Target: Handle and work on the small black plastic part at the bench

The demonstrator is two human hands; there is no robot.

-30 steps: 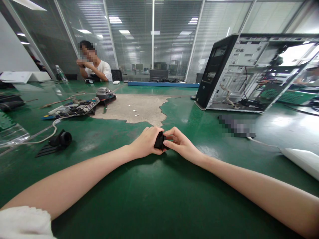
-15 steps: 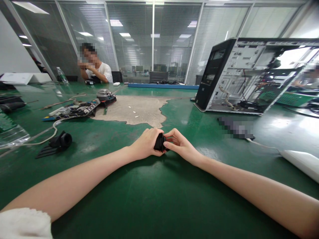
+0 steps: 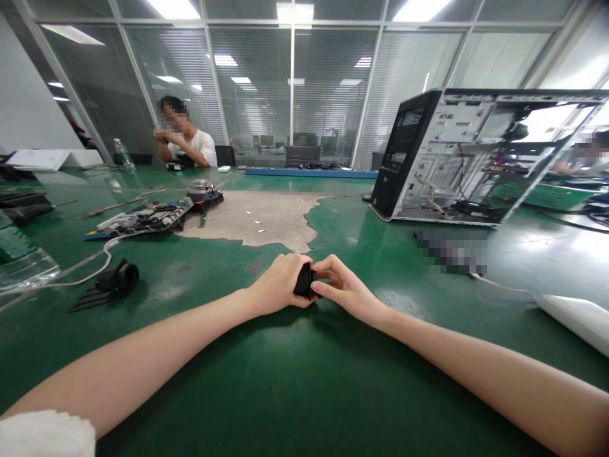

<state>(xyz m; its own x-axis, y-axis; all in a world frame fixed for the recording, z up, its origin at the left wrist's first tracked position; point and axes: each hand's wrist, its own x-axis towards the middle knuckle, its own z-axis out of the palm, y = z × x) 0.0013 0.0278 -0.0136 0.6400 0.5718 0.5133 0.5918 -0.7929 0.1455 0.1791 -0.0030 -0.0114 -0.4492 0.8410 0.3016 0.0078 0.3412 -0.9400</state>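
Spreading under and beyond my hands, the bench (image 3: 304, 393) is smooth, glossy green, wide enough for my forearms (image 3: 157, 355) to come in from both sides. Ahead and to the right of my hands stands a computer tower case (image 3: 413, 152), its open side turned toward me, perhaps so its insides can be reached: pale stamped metal and loose cables (image 3: 431, 192) behind a flat dark front. Straight ahead, the green gives way to a bare patch (image 3: 280, 203), matte beige with a ragged edge. Left of that lies a circuit board (image 3: 143, 216), bristling with components. Nearer, left of my hands, sits a black fitting (image 3: 118, 279) with a round ring and a flat slatted part, probably put aside within reach.

My left hand (image 3: 273, 289) wraps the small black piece (image 3: 303, 281), thumb on the near side, likely to steady it; my right hand (image 3: 345, 289) pinches its right end with thumb and fingertips, I'd judge for finer control. The piece, between my hands, looks like hard plastic, blocky with angled faces; my grip hides the rest. Smallest are the thin white slips (image 3: 259, 222), scattered ahead on the bare patch.
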